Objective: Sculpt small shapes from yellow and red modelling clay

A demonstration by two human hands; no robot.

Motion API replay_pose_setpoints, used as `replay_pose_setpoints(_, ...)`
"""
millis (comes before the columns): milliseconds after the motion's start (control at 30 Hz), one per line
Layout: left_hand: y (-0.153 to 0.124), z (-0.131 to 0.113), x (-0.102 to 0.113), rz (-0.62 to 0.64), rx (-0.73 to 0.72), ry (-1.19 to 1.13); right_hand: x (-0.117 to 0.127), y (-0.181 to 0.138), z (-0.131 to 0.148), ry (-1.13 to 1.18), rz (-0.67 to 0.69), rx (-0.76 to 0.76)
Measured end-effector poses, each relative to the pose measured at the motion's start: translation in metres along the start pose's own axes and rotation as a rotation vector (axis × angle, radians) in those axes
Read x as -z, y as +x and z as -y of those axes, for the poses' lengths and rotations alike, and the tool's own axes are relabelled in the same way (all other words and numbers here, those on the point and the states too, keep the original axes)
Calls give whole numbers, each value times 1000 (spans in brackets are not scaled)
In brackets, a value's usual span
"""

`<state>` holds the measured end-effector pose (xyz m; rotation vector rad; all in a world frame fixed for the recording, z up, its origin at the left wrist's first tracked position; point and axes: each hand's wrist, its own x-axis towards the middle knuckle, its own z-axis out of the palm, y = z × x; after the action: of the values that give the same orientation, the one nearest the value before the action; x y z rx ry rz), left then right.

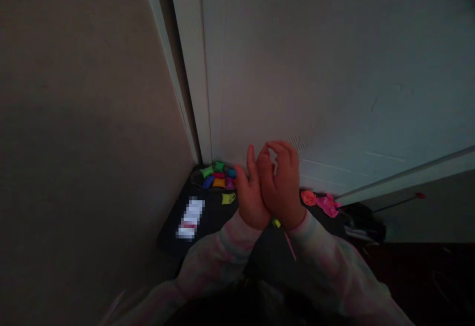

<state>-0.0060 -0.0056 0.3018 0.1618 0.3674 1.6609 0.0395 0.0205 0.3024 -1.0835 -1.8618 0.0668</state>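
Above a dark tabletop point(213, 219), my two hands are raised side by side with their wrists close together. My left hand point(253, 195) has its thumb and one finger stretched apart; its other fingers are hidden behind the right hand. My right hand point(282, 182) overlaps it, with fingers curled and bent toward the thumb; whether something small is between them I cannot make out. Below the wrists lie a small yellow piece point(276, 223) and a thin pink strip point(290, 245). Small colourful packets point(218, 182) sit left of my hands, and a yellow-green packet point(228, 198) lies nearer.
A blurred white card point(191, 218) lies at left. An orange crumpled piece point(308, 197) and a pink one point(328, 205) lie at right, near a black bundle point(365, 222). Pale walls point(315, 59) rise behind the table and at left.
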Motion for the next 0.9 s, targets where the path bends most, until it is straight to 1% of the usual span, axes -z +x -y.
replay_pose_setpoints(100, 0, -4, 0, 8, 45, 18, 1, 1, -11, -9, -3, -49)
replay_pose_setpoints(167, 2, -7, 3, 26, 108, -6, 3, 2, -16, 39, -12, -72)
replay_pose_setpoints(300, 4, -7, 9, 70, 218, -123, 8, 5, -17, 163, -101, -118)
replay_pose_setpoints(367, 5, -4, 11, 88, 228, -164, 6, 5, -19, 247, -145, -227)
replay_pose_setpoints(500, 12, 2, 13, 85, 189, -182, -8, 5, -31, 481, -179, -556)
replay_pose_setpoints(567, 17, -3, 15, 60, 143, -157, -12, 7, -40, 568, -186, -644)
replay_pose_setpoints(633, 22, -14, 21, 33, 88, -95, -8, 8, -52, 621, -204, -681)
replay_pose_setpoints(700, 25, -28, 34, -10, 24, -14, 6, 1, -64, 644, -218, -698)
replay_pose_setpoints(767, 25, -41, 56, -104, -7, 95, 25, -18, -76, 620, -191, -697)
replay_pose_setpoints(833, 20, -46, 89, -234, 5, 242, 42, -53, -88, 523, -129, -727)
replay_pose_setpoints(867, 16, -44, 109, -294, 28, 336, 48, -76, -94, 450, -56, -760)
replay_pose_setpoints(900, 11, -40, 129, -359, 55, 451, 50, -102, -99, 365, 48, -817)
